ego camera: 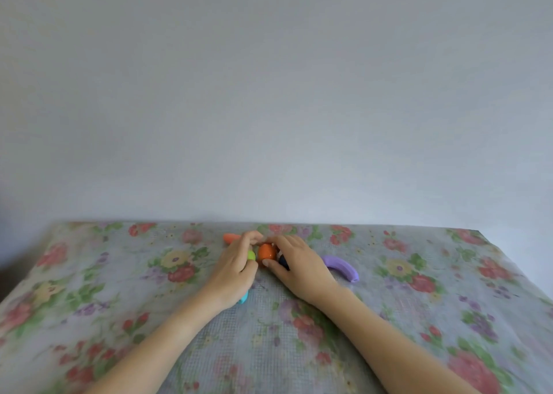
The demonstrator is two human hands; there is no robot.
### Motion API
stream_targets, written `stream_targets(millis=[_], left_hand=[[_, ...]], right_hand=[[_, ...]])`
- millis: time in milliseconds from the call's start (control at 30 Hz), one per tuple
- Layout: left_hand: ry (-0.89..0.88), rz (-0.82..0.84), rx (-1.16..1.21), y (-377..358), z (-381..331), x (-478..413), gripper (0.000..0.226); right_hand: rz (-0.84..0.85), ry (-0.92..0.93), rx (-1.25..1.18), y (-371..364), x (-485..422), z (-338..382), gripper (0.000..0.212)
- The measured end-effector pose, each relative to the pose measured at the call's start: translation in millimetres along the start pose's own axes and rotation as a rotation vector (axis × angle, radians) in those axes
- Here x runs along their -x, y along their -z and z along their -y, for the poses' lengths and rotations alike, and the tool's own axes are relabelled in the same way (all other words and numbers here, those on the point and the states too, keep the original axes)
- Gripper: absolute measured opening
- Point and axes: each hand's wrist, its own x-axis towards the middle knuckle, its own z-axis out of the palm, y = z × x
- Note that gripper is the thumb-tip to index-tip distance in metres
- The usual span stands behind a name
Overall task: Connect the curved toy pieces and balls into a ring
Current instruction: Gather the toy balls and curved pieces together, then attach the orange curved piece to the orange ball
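Note:
An orange ball [267, 251] sits between my two hands near the table's far middle. My left hand [238, 263] is curled over a green piece [251, 255], and a light blue end [244, 298] peeks out under its wrist. My right hand [296, 263] grips the orange ball from the right, with a dark piece [283, 262] under its fingers. An orange curved piece [231, 237] lies just behind my left hand. A purple curved piece [341, 266] lies free on the cloth to the right of my right hand.
The table is covered by a flowered cloth [149, 304]. Its far edge meets a plain pale wall [269, 94] just behind the toys. The table's left edge [27, 277] slants down toward a dark floor corner.

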Motion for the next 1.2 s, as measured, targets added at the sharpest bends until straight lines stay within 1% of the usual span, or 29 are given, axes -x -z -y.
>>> stream_targets(millis=[100, 367, 433, 467, 533, 567, 600, 633, 667, 700, 733, 767, 867, 1033, 1200], left_hand=[[0.009, 0.0, 0.035, 0.4, 2.9, -0.7, 0.048], [0.047, -0.219, 0.278, 6.0, 6.4, -3.0, 0.029], [0.072, -0.302, 0.253, 10.5, 5.4, -3.5, 0.025], [0.078, -0.335, 0.211, 14.8, 5.3, -4.6, 0.027], [0.061, -0.373, 0.088, 25.4, 8.6, -9.4, 0.032], [0.036, -0.374, -0.007, 31.0, 10.5, -13.7, 0.03], [0.009, -0.359, -0.138, 36.2, 12.9, -19.5, 0.025], [-0.008, -0.323, -0.292, 40.2, 16.3, -25.5, 0.017], [-0.014, -0.273, -0.436, 42.7, 19.5, -31.8, 0.014], [-0.015, -0.212, -0.549, 43.1, 23.1, -37.8, 0.021], [-0.017, -0.148, -0.622, 42.2, 26.2, -42.6, 0.028], [-0.025, -0.101, -0.658, 41.1, 27.4, -46.6, 0.029], [-0.094, -0.039, -0.675, 42.5, 26.1, -52.7, 0.026], [-0.302, 0.08, -0.641, 58.0, 15.5, -52.0, 0.023], [-0.361, 0.116, -0.624, 59.0, 5.7, -48.8, 0.022]], right_hand=[[-0.01, -0.042, 0.01, -0.2, 0.7, 0.4, 0.035], [-0.115, -0.151, -0.031, 5.2, 3.4, 5.4, 0.032], [-0.153, -0.201, -0.059, 6.7, 4.6, 6.2, 0.029], [-0.169, -0.223, -0.071, 7.8, 4.8, 6.7, 0.028], [-0.182, -0.249, -0.091, 9.4, 6.2, 7.1, 0.027], [-0.183, -0.254, -0.099, 10.0, 6.7, 7.5, 0.026], [-0.181, -0.256, -0.103, 10.9, 7.1, 7.7, 0.026], [-0.178, -0.26, -0.108, 11.5, 7.4, 8.0, 0.026], [-0.178, -0.265, -0.115, 11.7, 7.6, 8.1, 0.026], [-0.184, -0.271, -0.124, 12.0, 7.7, 8.1, 0.026], [-0.194, -0.279, -0.132, 12.3, 7.7, 7.7, 0.026], [-0.204, -0.287, -0.138, 12.6, 7.7, 7.2, 0.026], [-0.214, -0.298, -0.143, 12.4, 7.7, 4.9, 0.028], [-0.196, -0.273, -0.109, 11.3, 7.2, 3.6, 0.034], [-0.181, -0.257, -0.092, 11.5, 7.2, 4.6, 0.028]])
